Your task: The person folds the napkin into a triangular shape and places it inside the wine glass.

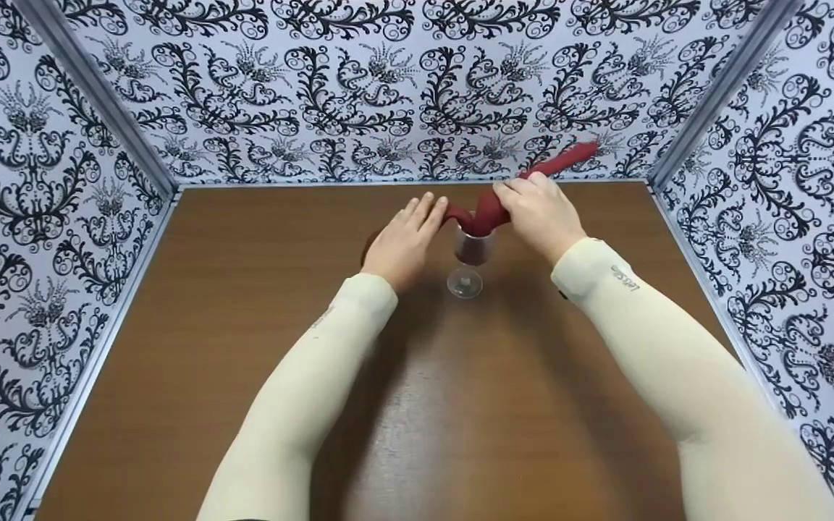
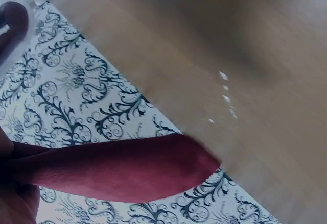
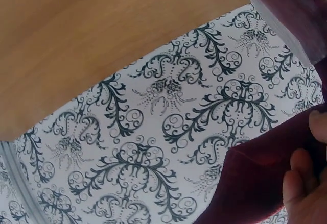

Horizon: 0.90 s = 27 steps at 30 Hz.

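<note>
A stemmed wine glass (image 1: 473,252) stands upright toward the back of the table, and the middle of a dark red cloth napkin (image 1: 491,211) is tucked down into its bowl. One end of the napkin is held by my left hand (image 1: 404,242), left of the glass; a pointed tail of the cloth (image 2: 122,168) spreads out from that grip in the left wrist view. Right of the rim, my right hand (image 1: 541,215) grips the other end with curled fingers (image 3: 295,185). Past this hand, a rolled tail points up to the right. The left thumb is hidden in the head view.
The brown wooden table (image 1: 229,347) has patterned black-and-white walls (image 1: 359,87) along its back and both sides. Grey metal posts (image 1: 721,94) stand at the back corners. Shadows of both arms fall on the tabletop.
</note>
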Each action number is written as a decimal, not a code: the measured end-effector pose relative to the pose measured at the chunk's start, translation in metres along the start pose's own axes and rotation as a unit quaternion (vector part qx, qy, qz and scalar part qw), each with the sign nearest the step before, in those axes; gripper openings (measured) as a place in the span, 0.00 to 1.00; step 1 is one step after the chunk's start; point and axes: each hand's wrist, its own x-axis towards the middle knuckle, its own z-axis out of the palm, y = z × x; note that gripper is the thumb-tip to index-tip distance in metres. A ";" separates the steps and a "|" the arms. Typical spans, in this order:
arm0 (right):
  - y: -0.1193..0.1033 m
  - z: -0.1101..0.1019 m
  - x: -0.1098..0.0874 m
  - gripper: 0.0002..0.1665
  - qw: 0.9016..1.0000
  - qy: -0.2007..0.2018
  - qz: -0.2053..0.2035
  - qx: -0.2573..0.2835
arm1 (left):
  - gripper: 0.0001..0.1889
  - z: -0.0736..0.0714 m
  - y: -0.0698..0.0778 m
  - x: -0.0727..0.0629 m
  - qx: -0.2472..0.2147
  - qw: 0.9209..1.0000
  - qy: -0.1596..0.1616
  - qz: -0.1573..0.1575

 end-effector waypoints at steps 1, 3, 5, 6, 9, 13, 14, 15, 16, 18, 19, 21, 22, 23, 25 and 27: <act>0.000 0.001 -0.002 0.22 1.000 0.015 -0.003 -0.005 | 0.36 0.000 0.002 0.002 0.001 1.000 -0.002 0.004; 0.001 0.005 -0.004 0.21 0.998 0.053 -0.012 -0.018 | 0.37 -0.001 0.006 0.005 0.003 1.000 -0.007 0.013; 0.001 0.008 -0.006 0.20 0.995 0.091 -0.019 -0.036 | 0.38 -0.003 0.009 0.007 0.004 1.000 -0.017 0.021; 0.001 0.009 -0.007 0.19 0.993 0.107 -0.021 -0.043 | 0.37 -0.004 0.011 0.008 0.004 1.000 -0.021 0.022; 0.002 0.014 -0.010 0.17 0.989 0.136 -0.021 -0.054 | 0.34 -0.005 0.014 0.011 0.006 0.999 -0.028 0.023; 0.002 0.017 -0.013 0.15 0.992 0.121 -0.024 -0.032 | 0.29 -0.007 0.017 0.014 0.004 1.000 -0.020 0.022; 0.002 0.017 -0.014 0.15 0.994 0.108 -0.024 -0.021 | 0.28 -0.007 0.018 0.015 0.005 1.000 -0.017 0.022; 0.001 0.017 -0.015 0.16 0.995 0.092 -0.022 -0.010 | 0.26 -0.007 0.019 0.015 0.004 1.000 -0.013 0.022; 0.000 0.016 -0.016 0.16 0.997 0.073 -0.018 0.001 | 0.25 -0.007 0.020 0.016 0.004 1.000 -0.010 0.022; -0.003 0.015 -0.017 0.19 0.999 0.036 -0.010 0.023 | 0.24 -0.008 0.022 0.017 0.009 1.000 -0.005 0.023; -0.004 0.015 -0.017 0.21 0.999 0.020 -0.006 0.035 | 0.24 -0.009 0.023 0.017 0.013 1.000 -0.002 0.024; -0.006 0.014 -0.017 0.26 0.999 -0.004 -0.009 0.052 | 0.23 -0.010 0.025 0.018 0.020 0.999 0.007 0.027; -0.006 0.014 -0.017 0.30 0.998 -0.012 -0.015 0.056 | 0.23 -0.010 0.026 0.018 0.024 0.999 0.011 0.029; -0.006 0.014 -0.017 0.33 0.998 -0.017 -0.022 0.058 | 0.23 -0.011 0.027 0.018 0.029 0.999 0.017 0.030; -0.006 0.013 -0.018 0.39 0.997 -0.020 -0.039 0.056 | 0.22 -0.012 0.029 0.018 0.031 0.999 0.022 0.029; -0.006 0.013 -0.018 0.39 0.998 -0.016 -0.051 0.045 | 0.23 -0.012 0.031 0.019 0.030 0.999 0.025 0.027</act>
